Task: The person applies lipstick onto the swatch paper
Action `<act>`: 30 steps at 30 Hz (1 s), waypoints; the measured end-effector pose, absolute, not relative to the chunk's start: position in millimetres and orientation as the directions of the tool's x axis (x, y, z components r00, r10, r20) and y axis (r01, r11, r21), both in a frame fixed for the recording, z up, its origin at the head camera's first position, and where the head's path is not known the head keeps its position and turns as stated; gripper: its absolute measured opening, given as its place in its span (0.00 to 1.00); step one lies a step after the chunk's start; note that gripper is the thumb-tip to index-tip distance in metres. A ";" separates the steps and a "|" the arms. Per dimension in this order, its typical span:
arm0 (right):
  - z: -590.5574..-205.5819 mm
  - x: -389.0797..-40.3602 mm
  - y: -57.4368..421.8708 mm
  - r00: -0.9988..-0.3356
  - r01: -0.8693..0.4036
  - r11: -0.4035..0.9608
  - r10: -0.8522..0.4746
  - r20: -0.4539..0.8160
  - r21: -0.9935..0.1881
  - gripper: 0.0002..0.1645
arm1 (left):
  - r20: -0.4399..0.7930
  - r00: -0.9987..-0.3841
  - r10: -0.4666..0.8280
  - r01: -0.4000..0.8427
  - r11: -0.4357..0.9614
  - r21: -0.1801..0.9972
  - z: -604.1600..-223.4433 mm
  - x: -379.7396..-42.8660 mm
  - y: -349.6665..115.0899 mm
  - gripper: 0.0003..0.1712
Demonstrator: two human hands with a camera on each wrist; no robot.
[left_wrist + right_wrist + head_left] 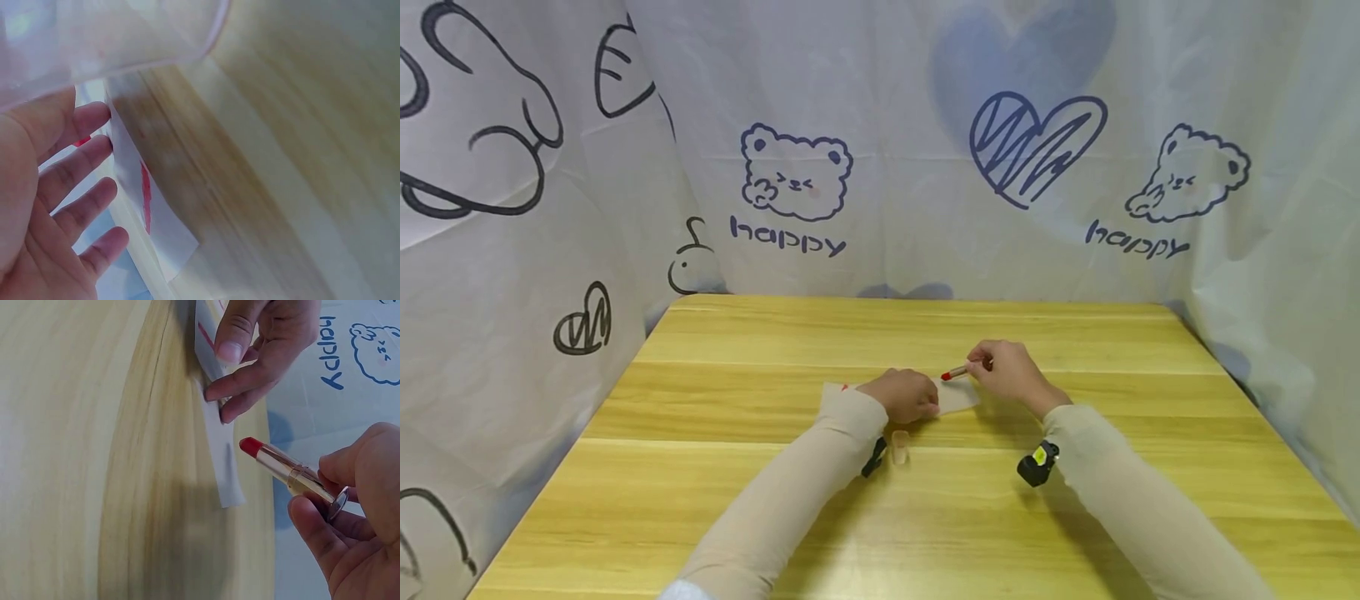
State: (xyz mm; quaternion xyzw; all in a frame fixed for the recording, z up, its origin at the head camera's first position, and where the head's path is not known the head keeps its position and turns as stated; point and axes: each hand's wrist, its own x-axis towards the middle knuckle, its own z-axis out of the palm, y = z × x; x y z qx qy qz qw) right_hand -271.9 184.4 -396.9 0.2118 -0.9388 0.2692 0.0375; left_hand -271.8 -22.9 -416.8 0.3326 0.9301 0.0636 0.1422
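Note:
A red lipstick [956,372] in a gold tube is pinched between the thumb and fingers of my right hand [1006,369]. In the right wrist view the lipstick [281,467] points its bare red end toward a white paper strip [224,464], a little apart from it. My left hand [904,395] rests on the middle of that paper strip [958,399], fingers spread and lightly bent. A red mark [146,197] crosses the strip's left part. Close to the left wrist stands a clear cap [900,447], which looms large at the top of the left wrist view.
The wooden table [737,492] carries the paper strip and the cap. A white curtain [895,75] with printed bears and hearts hangs behind and at both sides. A small black camera [1037,465] sits at the right wrist.

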 end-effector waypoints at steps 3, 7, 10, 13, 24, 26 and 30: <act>-400.3 -271.9 184.6 -0.909 -0.415 0.767 -0.371 0.189 -0.489 0.08 | -0.229 -0.737 0.636 0.599 0.772 0.213 -420.1 -273.2 -22.1 0.14; -405.7 -272.8 186.9 -0.918 -0.395 0.765 -0.352 0.183 -0.509 0.08 | -0.244 -0.735 0.632 0.596 0.775 0.213 -422.4 -274.3 -21.1 0.14; -409.3 -273.9 188.9 -0.931 -0.363 0.759 -0.326 0.167 -0.540 0.10 | -0.255 -0.738 0.625 0.588 0.780 0.212 -421.2 -273.5 -21.2 0.14; -412.7 -274.9 190.4 -0.939 -0.341 0.757 -0.305 0.159 -0.558 0.11 | -0.255 -0.739 0.624 0.587 0.781 0.211 -419.4 -272.4 -21.8 0.13; -420.9 -278.5 192.9 -0.952 -0.304 0.775 -0.271 0.142 -0.555 0.09 | -0.242 -0.741 0.627 0.592 0.779 0.205 -417.5 -269.4 -23.1 0.13; -421.5 -278.8 193.2 -0.950 -0.309 0.776 -0.270 0.153 -0.550 0.09 | -0.238 -0.741 0.628 0.593 0.778 0.209 -417.4 -269.7 -23.6 0.13; -421.8 -279.5 192.9 -0.950 -0.313 0.781 -0.262 0.171 -0.541 0.08 | -0.232 -0.743 0.627 0.589 0.778 0.216 -416.4 -270.1 -24.2 0.12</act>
